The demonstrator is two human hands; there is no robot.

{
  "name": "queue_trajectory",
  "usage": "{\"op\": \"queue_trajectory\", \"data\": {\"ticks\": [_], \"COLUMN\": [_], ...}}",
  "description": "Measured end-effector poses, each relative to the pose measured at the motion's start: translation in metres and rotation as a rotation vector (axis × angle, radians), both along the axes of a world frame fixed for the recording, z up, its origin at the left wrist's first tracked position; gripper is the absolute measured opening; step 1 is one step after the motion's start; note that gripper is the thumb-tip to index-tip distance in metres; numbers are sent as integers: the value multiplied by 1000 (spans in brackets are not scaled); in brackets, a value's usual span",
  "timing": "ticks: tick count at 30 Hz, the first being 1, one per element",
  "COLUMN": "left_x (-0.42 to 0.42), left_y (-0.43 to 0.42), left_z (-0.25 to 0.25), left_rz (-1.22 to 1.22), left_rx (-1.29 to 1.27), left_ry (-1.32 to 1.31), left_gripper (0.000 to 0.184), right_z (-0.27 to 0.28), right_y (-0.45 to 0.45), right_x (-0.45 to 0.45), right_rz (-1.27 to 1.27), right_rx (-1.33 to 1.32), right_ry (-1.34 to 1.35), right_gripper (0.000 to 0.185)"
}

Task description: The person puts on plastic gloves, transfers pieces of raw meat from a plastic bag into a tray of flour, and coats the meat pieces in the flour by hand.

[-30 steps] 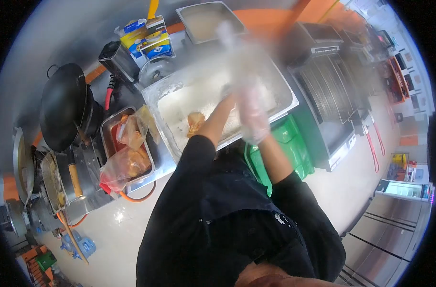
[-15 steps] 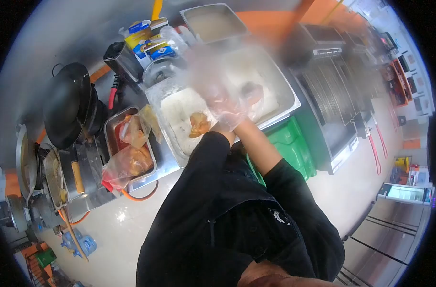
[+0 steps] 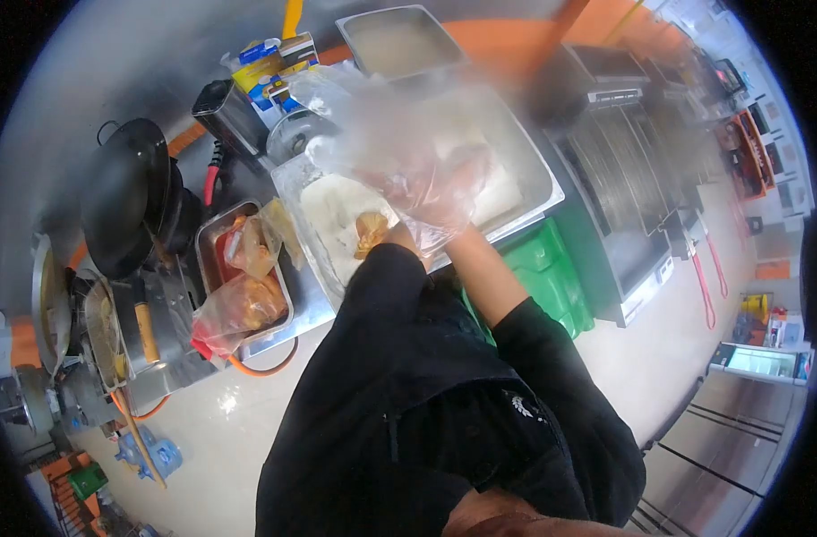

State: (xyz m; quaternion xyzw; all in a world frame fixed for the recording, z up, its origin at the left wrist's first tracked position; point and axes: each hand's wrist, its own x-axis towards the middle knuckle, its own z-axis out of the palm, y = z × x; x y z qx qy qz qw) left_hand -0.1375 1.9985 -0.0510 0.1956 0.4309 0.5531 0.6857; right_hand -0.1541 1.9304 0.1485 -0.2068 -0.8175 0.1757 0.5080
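Clear plastic [image 3: 363,163] veiled the right grip [image 3: 442,186] and hid the left grip — whether either was clenched, I couldn't tell. Hanging slack, it could have snagged the brown piece [image 3: 370,230] beside them.

"What's straight ahead on your feed?"
"I've a wide tray [image 3: 529,154], a piece of food [image 3: 370,231] in its left half, a pan [image 3: 440,33] behind it."
"And left?"
"Just beside it, I see a smaller tray [image 3: 209,259] with bags [image 3: 249,304] in it; farther left, a wok [image 3: 126,201]."
"Right?"
"I've got the fryer [image 3: 614,259], with a bin [image 3: 541,277] just left of it."
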Motion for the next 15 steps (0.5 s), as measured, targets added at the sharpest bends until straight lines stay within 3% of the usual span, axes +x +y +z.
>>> {"op": "queue_trajectory", "data": {"ticks": [7,15], "left_x": [17,28], "left_y": [-10,-11], "left_z": [-5,-2], "left_rz": [-39,-72], "left_rx": [-3,20], "left_ry": [19,63], "left_gripper": [26,28], "right_z": [-15,-4], "right_y": [38,59], "right_x": [-18,-35], "right_rz": [-159,-102], "right_rx": [40,-10], "right_ry": [-113,-80], "right_gripper": [61,62]}}
